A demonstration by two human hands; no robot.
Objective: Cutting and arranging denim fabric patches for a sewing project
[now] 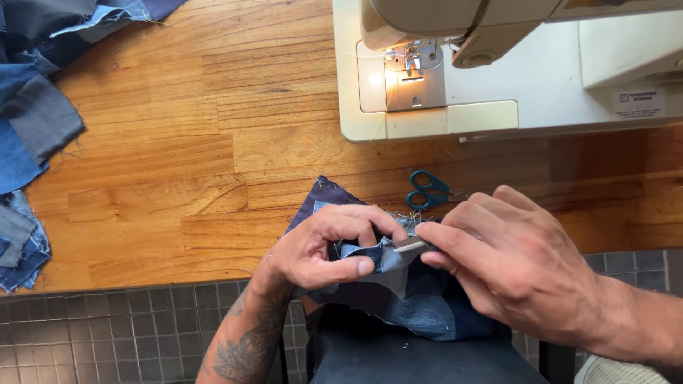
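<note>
A patchwork piece of dark and blue denim [420, 302] lies over the near edge of the wooden table and onto my lap. My left hand [327, 249] pinches a folded edge of it between thumb and fingers. My right hand [512, 259] meets it from the right and grips a small pale slim tool [409, 246] against the fabric's seam. What the tool is cannot be told. Both hands sit close together just in front of the table edge.
A white sewing machine [498, 107] with its lamp lit stands at the back right. Teal-handled scissors [428, 190] lie on the wooden table [178, 178] behind my hands. A heap of denim scraps [32, 128] fills the left edge. Grey tiled floor [107, 334] shows below.
</note>
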